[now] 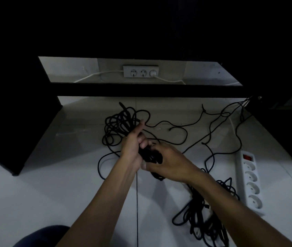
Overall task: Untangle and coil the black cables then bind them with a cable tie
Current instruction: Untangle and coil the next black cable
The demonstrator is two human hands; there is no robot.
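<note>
My two hands meet in the middle of the frame, both wrapped around one bunch of black cables [122,125]. My left hand [132,148] has its fingers curled round the bunch, with one finger sticking up toward the loops above it. My right hand [168,162] grips the lower part of the same bunch, fingers folded over it. The loops fan out up and to the left of my hands, and long loose strands run off to the upper right across the white floor [61,184]. A second tangled heap [202,214] of black cable lies at the lower right, partly under my right arm. Just beside it, at the right edge, lies a white power strip [249,182] with a red switch at its top end. I cannot read any words or labels on it. At the top middle, a white wall socket [140,71] has a white plug and cord in it. Dark furniture [16,122] stands at the left and right edges, with a dark bar across the top. The floor at the lower left is open room.
</note>
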